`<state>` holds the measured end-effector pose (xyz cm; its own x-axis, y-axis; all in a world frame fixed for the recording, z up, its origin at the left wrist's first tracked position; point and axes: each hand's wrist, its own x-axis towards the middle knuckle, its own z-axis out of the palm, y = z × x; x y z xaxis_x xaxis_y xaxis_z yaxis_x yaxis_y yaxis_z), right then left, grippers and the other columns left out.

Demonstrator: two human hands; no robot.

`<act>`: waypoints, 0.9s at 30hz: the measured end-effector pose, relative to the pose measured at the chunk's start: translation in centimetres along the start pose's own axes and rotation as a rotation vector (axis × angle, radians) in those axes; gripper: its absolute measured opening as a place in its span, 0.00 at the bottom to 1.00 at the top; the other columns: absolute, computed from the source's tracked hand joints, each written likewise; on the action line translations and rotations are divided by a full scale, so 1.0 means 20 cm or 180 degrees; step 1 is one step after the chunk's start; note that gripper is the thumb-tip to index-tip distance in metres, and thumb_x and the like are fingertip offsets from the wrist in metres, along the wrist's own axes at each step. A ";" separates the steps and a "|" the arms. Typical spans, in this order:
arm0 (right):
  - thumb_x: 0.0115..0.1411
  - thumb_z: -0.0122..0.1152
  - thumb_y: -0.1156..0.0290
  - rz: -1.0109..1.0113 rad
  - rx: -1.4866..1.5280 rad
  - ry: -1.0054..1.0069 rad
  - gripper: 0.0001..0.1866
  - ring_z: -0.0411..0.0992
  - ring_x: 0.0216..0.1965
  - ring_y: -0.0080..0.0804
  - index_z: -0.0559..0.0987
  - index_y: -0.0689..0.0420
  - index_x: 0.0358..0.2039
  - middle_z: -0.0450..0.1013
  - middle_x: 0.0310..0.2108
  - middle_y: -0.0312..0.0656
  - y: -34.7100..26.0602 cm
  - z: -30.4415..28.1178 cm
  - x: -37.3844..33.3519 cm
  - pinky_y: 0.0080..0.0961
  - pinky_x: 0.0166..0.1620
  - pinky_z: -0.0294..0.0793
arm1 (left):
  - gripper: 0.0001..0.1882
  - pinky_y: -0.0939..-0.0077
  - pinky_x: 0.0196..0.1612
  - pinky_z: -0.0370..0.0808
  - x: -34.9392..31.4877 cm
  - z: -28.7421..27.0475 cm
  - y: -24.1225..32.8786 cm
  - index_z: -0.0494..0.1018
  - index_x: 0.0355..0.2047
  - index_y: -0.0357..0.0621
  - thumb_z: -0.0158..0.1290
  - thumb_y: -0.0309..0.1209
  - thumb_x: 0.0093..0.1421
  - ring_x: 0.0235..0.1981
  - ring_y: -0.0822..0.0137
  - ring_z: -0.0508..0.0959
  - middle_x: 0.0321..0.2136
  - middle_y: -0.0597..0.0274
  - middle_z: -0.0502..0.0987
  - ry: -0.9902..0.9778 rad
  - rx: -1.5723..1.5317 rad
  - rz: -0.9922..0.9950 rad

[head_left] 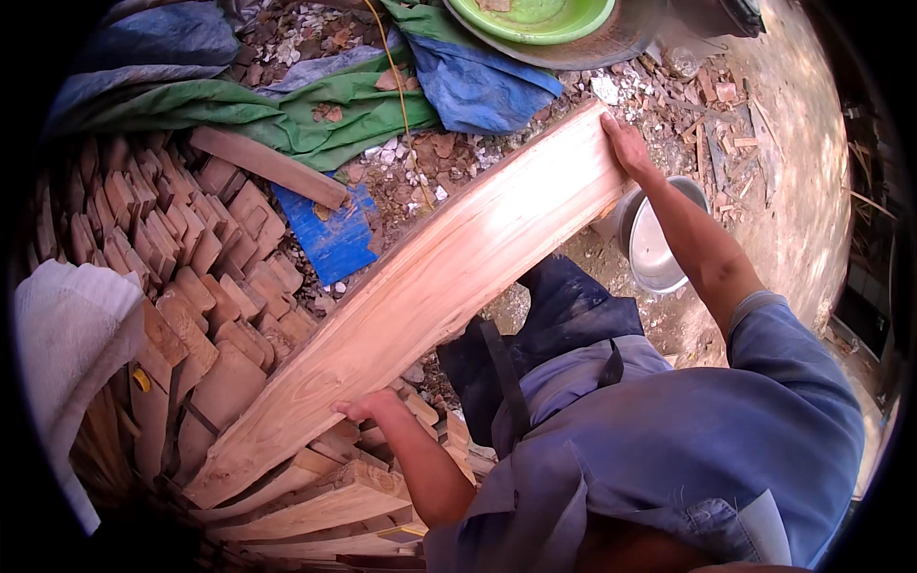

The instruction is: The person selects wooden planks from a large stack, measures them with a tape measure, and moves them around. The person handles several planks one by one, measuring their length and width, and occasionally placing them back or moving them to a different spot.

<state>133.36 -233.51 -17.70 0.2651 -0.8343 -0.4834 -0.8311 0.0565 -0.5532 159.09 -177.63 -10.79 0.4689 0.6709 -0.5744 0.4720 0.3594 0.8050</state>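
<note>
Long wooden board (411, 310) is in the two hands, right in front of the person. It slants from the wood pile (222, 382) at the lower left up to the bare, messy ground (802, 181) at the upper right. The left hand (368, 405) grasps the near edge of the board, closer to its low end. The right hand (626, 148) grasps the far end, up high. The low end is over the pile, but I cannot tell if it rests on it. The board is pale, with wavy lines in the wood and a bright patch of light near the right hand. The pile has lots of small brown pieces packed close together. Past the board lies a flat blue sheet (330, 239), and a short brown plank (272, 167) is near it. Behind them are a crumpled green tarp (210, 107) and a blue tarp (487, 91), with a thin yellow cord (395, 81) across the green one. At the top is a green bowl (549, 24) in a bigger round pan (611, 48). A silver bowl (659, 256) sits under the right arm. A whitish cloth (72, 320) is at the far left.
</note>
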 end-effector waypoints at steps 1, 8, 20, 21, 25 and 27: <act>0.63 0.41 0.39 -0.0051 0.0074 0.0094 0.40 0.73 0.49 0.54 0.77 0.70 0.47 0.74 0.46 0.64 0.02 0.01 0.01 0.36 0.56 0.65 | 0.42 0.53 0.66 0.59 -0.02 0.01 0.03 0.51 0.68 0.43 0.38 0.61 0.64 0.65 0.51 0.60 0.67 0.51 0.55 0.0053 0.0077 -0.0046; 0.60 0.56 0.55 -0.0469 0.0053 0.0329 0.31 0.72 0.53 0.46 0.70 0.64 0.58 0.73 0.51 0.57 0.00 -0.02 -0.12 0.33 0.57 0.67 | 0.38 0.44 0.65 0.57 0.02 -0.12 0.11 0.51 0.68 0.49 0.37 0.59 0.65 0.65 0.50 0.58 0.66 0.54 0.56 -0.0835 -0.0386 -0.0478; 0.54 0.59 0.67 -0.2093 -0.1494 0.0583 0.31 0.54 0.64 0.61 0.66 0.66 0.58 0.56 0.62 0.62 -0.55 0.61 -1.03 0.46 0.65 0.55 | 0.40 0.38 0.62 0.59 0.16 -0.28 0.05 0.52 0.67 0.56 0.44 0.61 0.61 0.65 0.48 0.59 0.66 0.57 0.56 -0.1540 -0.0941 -0.0938; 0.54 0.60 0.68 -0.2233 -0.1408 0.0430 0.32 0.53 0.64 0.62 0.65 0.66 0.59 0.55 0.63 0.62 -0.62 0.69 -1.13 0.46 0.65 0.55 | 0.40 0.38 0.62 0.59 0.15 -0.26 0.06 0.53 0.67 0.57 0.44 0.62 0.61 0.65 0.48 0.59 0.66 0.57 0.57 -0.1431 -0.0853 -0.0838; 0.53 0.60 0.68 -0.2998 -0.1276 -0.0667 0.33 0.51 0.67 0.57 0.66 0.66 0.59 0.55 0.64 0.58 -0.86 0.91 -1.46 0.48 0.67 0.52 | 0.39 0.40 0.59 0.62 0.12 -0.24 0.09 0.54 0.67 0.60 0.44 0.62 0.61 0.64 0.51 0.60 0.66 0.60 0.57 -0.1360 -0.0749 -0.0824; 0.54 0.60 0.68 -0.3177 -0.1172 -0.1022 0.32 0.51 0.67 0.55 0.66 0.65 0.59 0.55 0.65 0.55 -0.90 1.00 -1.54 0.48 0.67 0.51 | 0.38 0.44 0.59 0.62 0.12 -0.23 0.10 0.55 0.66 0.59 0.46 0.61 0.61 0.64 0.53 0.60 0.65 0.61 0.58 -0.1281 -0.0749 -0.0927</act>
<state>149.96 -197.93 -6.37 0.9661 -0.2306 -0.1161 -0.2543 -0.7721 -0.5825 157.61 -172.34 -9.88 0.6141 0.2377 -0.7525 0.4668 0.6595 0.5893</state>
